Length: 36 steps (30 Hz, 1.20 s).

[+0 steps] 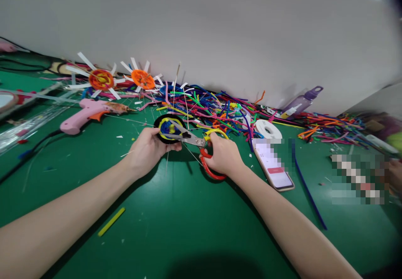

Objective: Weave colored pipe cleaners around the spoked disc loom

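Observation:
My left hand (pixel 149 151) grips the lower left rim of a round black disc (pixel 159 133) with yellow and blue coils in its middle. Thin clear strands stick out around the disc. In my right hand (pixel 224 153) are scissors (pixel 213 174) with one red and one yellow handle loop. Their blades are parted and lie over the disc's centre and right side, pointing left. Whether a blade touches the coils cannot be made out.
Behind the disc lies a heap of coloured pipe cleaners (pixel 201 103). Two orange discs with white strips (pixel 101 80) and a pink glue gun (pixel 81 117) are at left. A phone (pixel 273 166), white spool (pixel 266 130) and purple bottle (pixel 300 103) stand or lie right.

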Each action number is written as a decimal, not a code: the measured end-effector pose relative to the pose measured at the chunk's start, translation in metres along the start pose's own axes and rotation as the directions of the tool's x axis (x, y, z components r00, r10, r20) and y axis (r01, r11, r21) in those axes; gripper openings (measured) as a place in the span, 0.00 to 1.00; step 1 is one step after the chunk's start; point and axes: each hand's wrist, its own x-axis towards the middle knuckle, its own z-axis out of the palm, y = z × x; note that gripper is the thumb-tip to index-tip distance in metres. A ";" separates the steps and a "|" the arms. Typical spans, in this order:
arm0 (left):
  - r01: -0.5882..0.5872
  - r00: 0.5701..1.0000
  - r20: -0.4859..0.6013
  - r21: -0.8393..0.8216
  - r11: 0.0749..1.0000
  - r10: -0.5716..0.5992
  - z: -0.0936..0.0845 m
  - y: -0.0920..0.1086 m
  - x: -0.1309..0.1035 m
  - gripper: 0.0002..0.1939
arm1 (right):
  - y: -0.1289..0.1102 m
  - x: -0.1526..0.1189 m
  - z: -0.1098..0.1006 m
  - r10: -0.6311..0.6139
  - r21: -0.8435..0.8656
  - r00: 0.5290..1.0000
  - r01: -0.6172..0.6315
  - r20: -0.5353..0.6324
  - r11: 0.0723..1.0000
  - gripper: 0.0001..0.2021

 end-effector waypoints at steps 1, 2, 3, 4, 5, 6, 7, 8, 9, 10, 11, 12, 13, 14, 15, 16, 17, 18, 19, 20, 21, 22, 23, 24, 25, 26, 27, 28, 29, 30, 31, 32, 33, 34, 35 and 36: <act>-0.004 1.000 -0.011 -0.004 1.000 0.004 0.001 0.000 0.000 0.18 | 0.000 0.000 0.000 0.010 -0.010 1.000 -0.010 0.015 1.000 0.11; -0.009 1.000 -0.020 -0.009 1.000 0.008 0.001 0.000 0.000 0.18 | 0.000 0.000 0.001 0.022 -0.022 0.999 -0.021 0.026 1.000 0.10; -0.011 1.000 -0.028 -0.016 1.000 0.011 0.002 0.001 0.000 0.17 | 0.000 0.000 0.002 0.034 -0.033 0.999 -0.032 0.031 0.999 0.10; -0.011 0.999 -0.033 -0.023 1.000 0.010 0.002 0.001 0.000 0.17 | 0.001 0.000 0.003 0.039 -0.038 0.999 -0.038 0.027 0.999 0.10; -0.008 0.999 -0.037 -0.030 1.000 0.007 0.002 0.001 0.000 0.16 | 0.001 0.000 0.004 0.040 -0.035 0.999 -0.040 0.015 0.999 0.10; -0.004 0.999 -0.040 -0.036 0.999 0.003 0.002 0.002 0.000 0.17 | 0.002 0.000 0.005 0.038 -0.025 0.999 -0.038 -0.003 0.999 0.10; -0.003 0.999 -0.044 -0.043 0.999 0.001 0.002 0.002 0.000 0.17 | 0.003 0.000 0.006 0.038 -0.011 0.999 -0.038 -0.025 0.999 0.10; -0.003 0.999 -0.049 -0.050 0.999 0.000 0.002 0.003 0.000 0.17 | 0.004 0.000 0.007 0.040 0.006 0.998 -0.040 -0.049 0.999 0.09; -0.004 0.998 -0.056 -0.058 0.998 0.001 0.002 0.003 0.000 0.16 | 0.005 -0.001 0.008 0.043 0.027 0.996 -0.041 -0.074 0.999 0.08; -0.006 0.998 -0.064 -0.066 0.998 0.001 0.002 0.003 0.001 0.16 | 0.006 -0.001 0.009 0.047 0.056 0.994 -0.042 -0.101 0.998 0.07; -0.006 0.997 -0.072 -0.073 0.997 0.001 0.002 0.003 0.001 0.15 | 0.007 -0.001 0.010 0.053 0.097 0.990 -0.041 -0.131 0.994 0.06; -0.006 0.997 -0.081 -0.080 0.997 0.000 0.002 0.003 0.001 0.14 | 0.007 -0.001 0.011 0.061 0.156 0.984 -0.034 -0.169 0.987 0.07; -0.004 0.996 -0.090 -0.085 0.996 -0.004 0.002 0.004 0.002 0.14 | 0.008 -0.001 0.012 0.075 0.231 0.974 -0.024 -0.215 0.973 0.08; -0.001 0.995 -0.098 -0.090 0.996 -0.008 0.002 0.004 0.002 0.14 | 0.009 -0.002 0.013 0.099 0.315 0.959 -0.010 -0.265 0.949 0.09; 0.001 0.994 -0.106 -0.095 0.995 -0.011 0.002 0.004 0.002 0.14 | 0.009 -0.002 0.013 0.134 0.399 0.940 0.002 -0.313 0.917 0.11; 0.003 0.994 -0.112 -0.100 0.995 -0.014 0.002 0.004 0.002 0.14 | 0.009 -0.002 0.013 0.182 0.477 0.918 0.010 -0.353 0.879 0.12; 0.005 0.993 -0.118 -0.106 0.994 -0.017 0.002 0.005 0.003 0.14 | 0.008 -0.001 0.012 0.237 0.548 0.892 0.013 -0.384 0.837 0.12; 0.005 0.992 -0.122 -0.113 0.994 -0.018 0.002 0.005 0.003 0.14 | 0.008 -0.001 0.012 0.296 0.613 0.867 0.013 -0.401 0.790 0.13; 0.004 0.992 -0.125 -0.120 0.993 -0.019 0.002 0.006 0.003 0.14 | 0.008 0.000 0.011 0.355 0.674 0.845 0.009 -0.401 0.738 0.12; 0.003 0.992 -0.126 -0.126 0.992 -0.019 0.002 0.006 0.002 0.14 | 0.008 0.001 0.011 0.409 0.731 0.826 0.004 -0.387 0.682 0.11; 0.001 0.992 -0.127 -0.133 0.991 -0.018 0.001 0.007 0.002 0.14 | 0.008 0.003 0.010 0.455 0.782 0.814 -0.002 -0.361 0.624 0.10; -0.003 0.992 -0.127 -0.138 0.990 -0.015 0.001 0.008 0.002 0.13 | 0.008 0.004 0.010 0.488 0.822 0.810 -0.013 -0.326 0.570 0.09; -0.007 0.992 -0.127 -0.142 0.990 -0.011 0.001 0.009 0.001 0.12 | 0.009 0.006 0.011 0.509 0.849 0.811 -0.031 -0.287 0.528 0.09; -0.012 0.992 -0.128 -0.145 0.989 -0.007 0.001 0.010 0.001 0.12 | 0.010 0.008 0.012 0.521 0.863 0.816 -0.056 -0.251 0.503 0.09; -0.016 0.992 -0.129 -0.148 0.989 -0.003 0.000 0.010 0.000 0.12 | 0.011 0.009 0.013 0.525 0.865 0.821 -0.080 -0.224 0.495 0.10; -0.018 0.992 -0.129 -0.150 0.989 -0.001 0.000 0.010 0.000 0.11 | 0.012 0.011 0.015 0.522 0.859 0.827 -0.102 -0.207 0.502 0.10; -0.019 0.992 -0.130 -0.151 0.988 -0.001 0.000 0.010 0.000 0.12 | 0.014 0.012 0.018 0.513 0.845 0.835 -0.119 -0.199 0.522 0.11; -0.018 0.991 -0.131 -0.151 0.988 -0.002 0.000 0.010 0.000 0.12 | 0.015 0.013 0.021 0.496 0.827 0.845 -0.126 -0.201 0.548 0.12; -0.018 0.991 -0.133 -0.151 0.988 -0.003 0.000 0.010 0.001 0.12 | 0.017 0.013 0.025 0.473 0.808 0.856 -0.123 -0.208 0.576 0.14; -0.016 0.991 -0.135 -0.149 0.989 -0.004 0.000 0.009 0.001 0.13 | 0.019 0.014 0.029 0.447 0.787 0.868 -0.114 -0.218 0.606 0.17; -0.015 0.991 -0.137 -0.144 0.989 -0.005 0.001 0.008 0.002 0.13 | 0.020 0.014 0.032 0.418 0.763 0.879 -0.103 -0.231 0.638 0.20; -0.014 0.991 -0.136 -0.137 0.990 -0.004 0.001 0.008 0.002 0.14 | 0.021 0.013 0.034 0.390 0.734 0.887 -0.090 -0.248 0.673 0.23; -0.014 0.991 -0.133 -0.126 0.992 -0.003 0.002 0.007 0.002 0.14 | 0.022 0.013 0.036 0.363 0.699 0.891 -0.076 -0.272 0.711 0.25; -0.015 0.991 -0.133 -0.114 0.993 0.000 0.002 0.006 0.002 0.14 | 0.023 0.012 0.036 0.335 0.657 0.893 -0.060 -0.301 0.752 0.26; -0.017 0.991 -0.135 -0.101 0.995 0.003 0.003 0.006 0.002 0.13 | 0.022 0.011 0.034 0.304 0.612 0.892 -0.040 -0.334 0.790 0.25; -0.023 0.990 -0.143 -0.090 0.996 0.010 0.003 0.005 0.002 0.13 | 0.021 0.010 0.032 0.272 0.573 0.889 -0.015 -0.367 0.820 0.23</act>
